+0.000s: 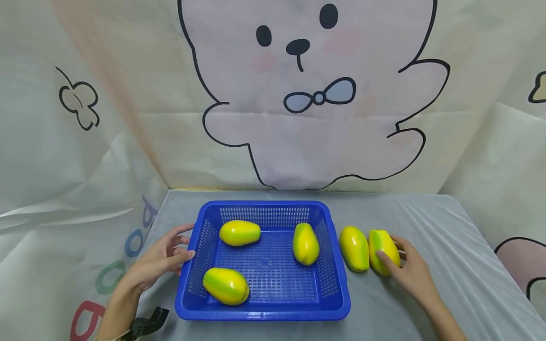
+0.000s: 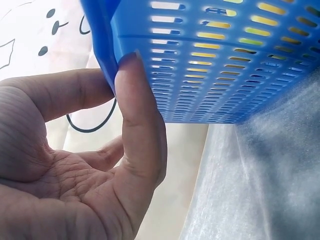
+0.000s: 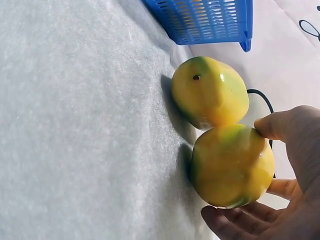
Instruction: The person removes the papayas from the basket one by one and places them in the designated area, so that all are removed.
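Observation:
My left hand [image 1: 164,255] pinches the left rim of a blue plastic basket [image 1: 262,315]. In the left wrist view, thumb and finger sit on either side of the basket's rim [image 2: 103,45]. Inside the basket lie three yellow-green papayas: one at the back left [image 1: 240,233], one at the right [image 1: 305,244] and one at the front left [image 1: 226,286]. Right of the basket, my right hand [image 1: 411,272] grips a papaya [image 1: 382,251] between thumb and fingers. Another papaya [image 3: 210,92] lies between it and the basket, close against the held one.
A grey cloth [image 1: 443,237] covers the table. Behind it hangs a pale backdrop [image 1: 367,142] with a cartoon bear, and more printed sheeting [image 1: 47,189] rises at both sides. A black strap [image 1: 149,323] is around the left wrist.

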The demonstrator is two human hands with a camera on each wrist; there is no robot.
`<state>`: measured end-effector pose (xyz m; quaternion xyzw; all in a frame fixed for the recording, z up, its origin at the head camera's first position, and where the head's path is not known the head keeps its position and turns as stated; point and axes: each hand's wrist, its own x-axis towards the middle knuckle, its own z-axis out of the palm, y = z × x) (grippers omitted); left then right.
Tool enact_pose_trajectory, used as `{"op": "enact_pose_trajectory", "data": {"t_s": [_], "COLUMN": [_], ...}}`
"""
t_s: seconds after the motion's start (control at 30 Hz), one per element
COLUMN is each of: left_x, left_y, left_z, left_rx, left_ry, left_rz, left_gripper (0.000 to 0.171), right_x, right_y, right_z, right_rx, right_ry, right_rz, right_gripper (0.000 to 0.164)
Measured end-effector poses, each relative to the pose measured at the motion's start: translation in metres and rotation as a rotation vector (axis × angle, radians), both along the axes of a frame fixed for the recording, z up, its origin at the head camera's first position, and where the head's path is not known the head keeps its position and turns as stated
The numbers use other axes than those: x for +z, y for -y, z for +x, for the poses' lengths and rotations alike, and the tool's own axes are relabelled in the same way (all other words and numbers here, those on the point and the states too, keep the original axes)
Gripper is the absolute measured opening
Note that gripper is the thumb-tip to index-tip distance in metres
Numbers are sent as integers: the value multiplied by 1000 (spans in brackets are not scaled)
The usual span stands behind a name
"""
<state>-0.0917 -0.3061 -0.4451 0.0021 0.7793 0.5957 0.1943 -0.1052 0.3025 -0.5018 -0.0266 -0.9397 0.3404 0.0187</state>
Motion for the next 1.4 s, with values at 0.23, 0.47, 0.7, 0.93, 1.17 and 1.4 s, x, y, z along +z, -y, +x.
{"op": "enact_pose_trajectory", "data": {"t_s": [0.23,0.47,0.7,0.93,1.17,1.4], "left_x": [0,0,1,0,0,-1], "left_y": [2,2,1,2,0,0], "left_z": [1,0,0,0,0,-1], "left_rx": [-16,-28,-29,-40,-35,-24], "left_ry": [-1,-6,-10,-15,-11,-14], "left_rz": [26,22,20,24,23,0], "left_gripper": [83,82,82,81,82,83], "right_x": [-1,1,0,3,28,60], "right_y": [0,2,2,1,8,39], "right_z": [1,3,0,-3,-9,-16], "right_rx": [1,-4,-4,-2,47,127], "right_ry": [4,41,111,41,-99,-208], "right_rz": [-11,11,-12,-24,18,50], "right_gripper": [79,82,87,81,72,60]}}
